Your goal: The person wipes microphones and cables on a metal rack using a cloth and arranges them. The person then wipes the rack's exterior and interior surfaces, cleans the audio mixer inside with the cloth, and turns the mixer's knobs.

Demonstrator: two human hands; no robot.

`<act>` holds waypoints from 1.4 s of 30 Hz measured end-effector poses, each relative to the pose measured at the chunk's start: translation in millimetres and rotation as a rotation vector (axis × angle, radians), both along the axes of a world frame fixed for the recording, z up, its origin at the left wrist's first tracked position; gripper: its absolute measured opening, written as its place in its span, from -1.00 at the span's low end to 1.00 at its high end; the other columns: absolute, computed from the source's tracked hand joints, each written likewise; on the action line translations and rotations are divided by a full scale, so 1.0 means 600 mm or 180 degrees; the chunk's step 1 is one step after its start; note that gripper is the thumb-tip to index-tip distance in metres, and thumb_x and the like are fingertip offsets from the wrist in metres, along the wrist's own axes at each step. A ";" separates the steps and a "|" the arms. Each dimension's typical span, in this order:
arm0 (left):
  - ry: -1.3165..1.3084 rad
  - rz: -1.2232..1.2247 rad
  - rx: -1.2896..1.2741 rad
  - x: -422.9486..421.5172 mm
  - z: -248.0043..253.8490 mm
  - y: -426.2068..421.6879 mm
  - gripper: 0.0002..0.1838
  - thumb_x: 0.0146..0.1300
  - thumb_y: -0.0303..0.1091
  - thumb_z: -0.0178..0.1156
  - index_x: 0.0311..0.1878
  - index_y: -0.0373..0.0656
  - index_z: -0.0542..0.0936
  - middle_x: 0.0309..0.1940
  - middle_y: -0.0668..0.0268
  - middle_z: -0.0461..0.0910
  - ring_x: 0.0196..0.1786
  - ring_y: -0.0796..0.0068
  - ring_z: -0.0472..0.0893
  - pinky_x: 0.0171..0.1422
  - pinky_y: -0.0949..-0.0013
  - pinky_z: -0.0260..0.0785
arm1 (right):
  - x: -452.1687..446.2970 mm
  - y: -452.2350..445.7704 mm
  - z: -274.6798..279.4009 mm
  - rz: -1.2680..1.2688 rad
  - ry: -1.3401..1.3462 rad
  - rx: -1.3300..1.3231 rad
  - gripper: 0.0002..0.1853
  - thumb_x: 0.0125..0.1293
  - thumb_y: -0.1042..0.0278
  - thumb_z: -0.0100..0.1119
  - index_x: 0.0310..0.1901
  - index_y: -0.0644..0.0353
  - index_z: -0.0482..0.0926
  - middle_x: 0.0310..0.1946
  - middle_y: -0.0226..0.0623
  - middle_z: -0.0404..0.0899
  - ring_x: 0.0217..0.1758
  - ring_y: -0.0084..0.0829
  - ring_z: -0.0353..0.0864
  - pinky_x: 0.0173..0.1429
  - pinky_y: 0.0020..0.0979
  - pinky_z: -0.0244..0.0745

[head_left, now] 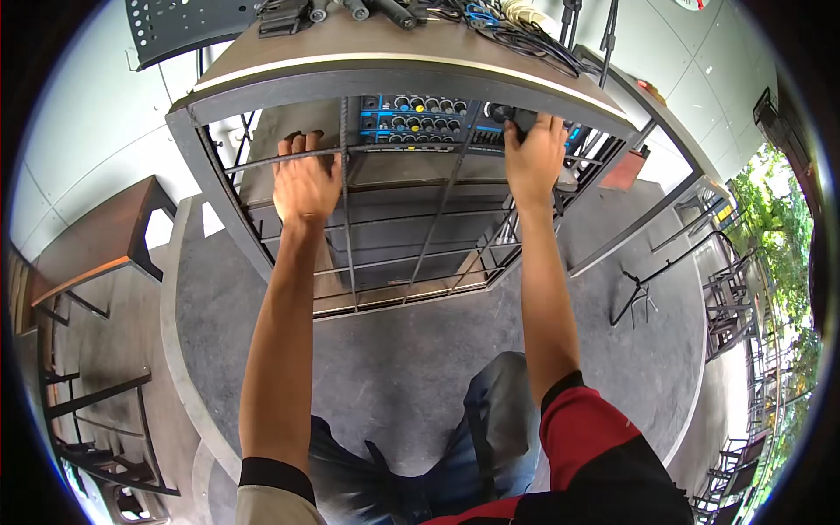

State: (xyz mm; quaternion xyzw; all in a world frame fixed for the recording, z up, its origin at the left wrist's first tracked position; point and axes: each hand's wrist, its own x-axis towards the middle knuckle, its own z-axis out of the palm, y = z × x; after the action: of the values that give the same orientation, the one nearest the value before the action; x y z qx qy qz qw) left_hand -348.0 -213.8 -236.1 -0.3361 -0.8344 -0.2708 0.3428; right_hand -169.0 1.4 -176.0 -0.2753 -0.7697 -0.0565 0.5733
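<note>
An audio mixer [416,122] with rows of black, yellow and blue knobs lies on the shelf behind a metal bar grid [347,210]. My left hand [306,182] is at the grid's left side, palm down, its fingers stretched out at a horizontal bar, holding nothing I can see. At the mixer's right end, my right hand [535,162] reaches in with thumb and fingers around a small black object [525,124]. Its kind is unclear, and the fingers partly hide it.
Cables [525,39] and microphones [392,12] lie on the cabinet top [350,42]. A large dark box [402,241] stands below the shelf. To the left is a wooden table [96,236]; a black stand [634,293] and chairs are on the right.
</note>
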 end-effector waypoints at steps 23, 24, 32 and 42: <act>-0.0090 -0.0011 -0.0020 0.001 0.004 0.001 -0.57 0.12 -0.12 0.23 -0.03 -0.20 0.49 -0.08 0.10 0.53 0.08 0.08 0.41 0.18 0.11 0.27 | 0.160 0.186 -0.031 0.0989 0.2404 -0.1042 -0.81 0.05 0.51 0.31 -0.28 0.36 0.59 -0.50 -0.44 0.48 -0.47 -0.65 0.34 -0.35 -0.56 0.31; -0.0090 -0.0002 -0.0016 -0.001 0.002 0.002 -0.57 0.12 -0.12 0.23 -0.03 -0.20 0.49 -0.08 0.10 0.53 0.08 0.08 0.41 0.18 0.11 0.27 | 0.158 0.182 -0.028 0.0502 0.2045 -0.1019 -0.83 0.01 0.54 0.31 -0.31 0.36 0.59 -0.51 -0.32 0.53 -0.45 -0.55 0.44 -0.29 -0.49 0.40; 0.0054 0.0020 -0.0082 0.001 0.002 0.000 -0.60 0.13 -0.14 0.22 -0.07 -0.21 0.49 -0.11 0.07 0.53 0.06 0.05 0.41 0.15 0.09 0.28 | 0.155 0.195 0.007 -0.0552 0.0341 -0.0444 -0.76 0.01 0.30 0.33 -0.35 0.30 0.60 -0.37 -0.04 0.63 -0.28 -0.02 0.64 -0.15 -0.17 0.51; 0.0153 0.0084 -0.0117 -0.009 -0.016 0.003 -0.55 0.21 -0.12 0.14 0.04 -0.26 0.47 0.00 0.03 0.50 0.16 -0.03 0.37 0.29 0.07 0.20 | 0.212 0.160 0.039 -0.0150 -0.0966 -0.0737 -0.72 -0.05 0.28 0.38 -0.28 0.19 0.63 -0.40 -0.04 0.63 -0.27 -0.03 0.64 -0.14 -0.18 0.53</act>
State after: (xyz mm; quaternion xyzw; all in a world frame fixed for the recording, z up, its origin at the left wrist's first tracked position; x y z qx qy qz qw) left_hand -353.3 -211.9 -245.6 -0.3378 -0.8351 -0.2427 0.3601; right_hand -41.9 97.4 -152.5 -0.3456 -0.8420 -0.0218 0.4137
